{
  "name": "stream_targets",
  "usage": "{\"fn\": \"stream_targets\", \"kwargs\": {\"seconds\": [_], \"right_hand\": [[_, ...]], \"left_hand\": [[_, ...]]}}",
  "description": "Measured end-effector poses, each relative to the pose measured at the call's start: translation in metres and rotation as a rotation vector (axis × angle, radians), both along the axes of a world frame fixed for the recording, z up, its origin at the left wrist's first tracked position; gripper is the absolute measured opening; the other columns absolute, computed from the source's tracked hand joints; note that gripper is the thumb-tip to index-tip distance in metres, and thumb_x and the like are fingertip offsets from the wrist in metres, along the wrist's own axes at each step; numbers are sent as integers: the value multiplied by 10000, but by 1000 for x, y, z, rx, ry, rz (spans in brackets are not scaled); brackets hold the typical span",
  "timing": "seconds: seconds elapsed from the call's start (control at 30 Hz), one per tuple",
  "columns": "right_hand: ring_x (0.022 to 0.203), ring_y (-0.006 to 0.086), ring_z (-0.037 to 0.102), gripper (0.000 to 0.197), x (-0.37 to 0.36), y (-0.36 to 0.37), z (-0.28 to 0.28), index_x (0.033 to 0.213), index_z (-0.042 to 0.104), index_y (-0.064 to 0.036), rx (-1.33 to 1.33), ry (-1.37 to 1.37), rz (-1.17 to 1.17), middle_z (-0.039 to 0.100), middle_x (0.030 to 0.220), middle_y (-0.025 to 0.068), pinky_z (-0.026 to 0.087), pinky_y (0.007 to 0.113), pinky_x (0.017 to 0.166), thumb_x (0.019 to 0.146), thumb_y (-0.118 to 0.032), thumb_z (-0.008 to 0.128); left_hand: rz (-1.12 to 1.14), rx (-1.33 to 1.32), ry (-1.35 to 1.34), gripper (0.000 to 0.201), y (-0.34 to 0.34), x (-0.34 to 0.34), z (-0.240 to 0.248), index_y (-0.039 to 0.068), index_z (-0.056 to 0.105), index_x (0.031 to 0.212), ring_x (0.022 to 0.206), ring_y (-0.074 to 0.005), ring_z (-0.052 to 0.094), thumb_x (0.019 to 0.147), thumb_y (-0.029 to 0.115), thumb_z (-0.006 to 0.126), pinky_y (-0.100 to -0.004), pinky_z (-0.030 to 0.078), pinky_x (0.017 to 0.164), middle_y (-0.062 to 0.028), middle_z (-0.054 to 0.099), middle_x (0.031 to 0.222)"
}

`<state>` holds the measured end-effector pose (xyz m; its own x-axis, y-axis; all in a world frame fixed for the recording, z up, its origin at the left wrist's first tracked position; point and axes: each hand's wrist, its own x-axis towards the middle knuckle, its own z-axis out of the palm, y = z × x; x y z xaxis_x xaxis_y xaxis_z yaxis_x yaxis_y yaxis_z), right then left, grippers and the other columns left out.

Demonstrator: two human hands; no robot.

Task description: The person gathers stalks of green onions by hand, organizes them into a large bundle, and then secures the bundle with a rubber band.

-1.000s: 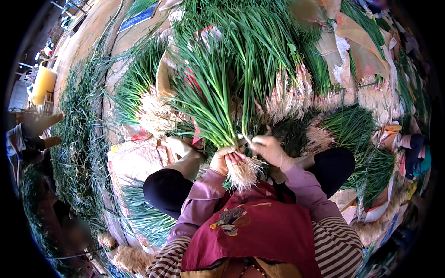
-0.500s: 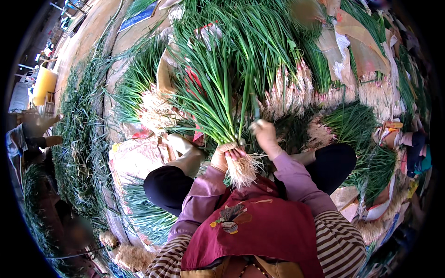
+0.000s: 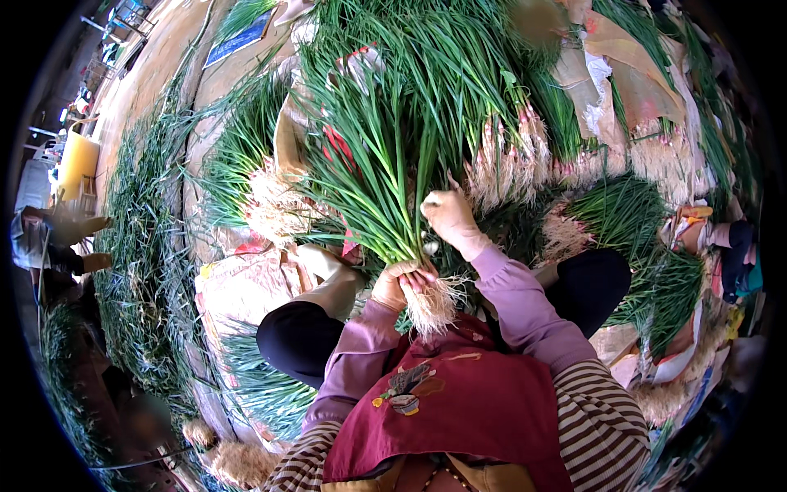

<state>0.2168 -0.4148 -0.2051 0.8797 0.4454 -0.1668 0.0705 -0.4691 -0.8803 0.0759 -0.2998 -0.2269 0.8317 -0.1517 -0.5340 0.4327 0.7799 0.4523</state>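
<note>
In the head view, the only one I have, I take the dark red apron [image 3: 459, 394] as my landmark. The bunch of green onions [image 3: 400, 209] is just beyond its far edge, near the middle. My left hand [image 3: 395, 283] is wrapped around the bunch low down, at the pinkish bulbs, grasping it firmly. My right hand [image 3: 449, 220] is raised farther beyond the apron, beside the stalks on their right, its fingers curled in; I cannot tell whether anything is pinched in them.

I'd judge the bunch light for its length: the leaves limber and easily creased, the lower stems firmer, perhaps slick if damp. I would take hold around the bulbs and lower stems, squeezing only enough to keep single stalks from slipping out, and leave the soft leaves alone.

Its long axis runs away from the apron, leaning a little left. The pale roots [image 3: 430, 310] point back toward the apron, and the leaves fan out away from it. Beyond the apron to the left lies a rooted pile [image 3: 275, 193]; to the right, farther out, another pile [image 3: 512, 156] also shows its roots.
</note>
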Motion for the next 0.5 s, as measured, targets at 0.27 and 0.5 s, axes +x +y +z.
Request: {"fn": "stream_targets", "kwargs": {"seconds": [0.27, 0.5], "right_hand": [[453, 97, 476, 259, -15, -3, 9, 677, 599, -46, 38, 134, -57, 547, 528, 33, 362, 258, 441, 801, -273, 617], [479, 100, 518, 211, -25, -3, -43, 771, 592, 29, 653, 565, -122, 591, 596, 58, 400, 228, 432, 836, -165, 537]], "left_hand": [[-27, -17, 7, 249, -4, -3, -10, -107, 562, 902, 514, -181, 604, 775, 106, 544, -177, 456, 452, -232, 631, 783], [-58, 2, 48, 388, -1, -2, -7, -197, 463, 1009, 454, -56, 441, 771, 98, 549, -100, 306, 361, -246, 596, 808]]}}
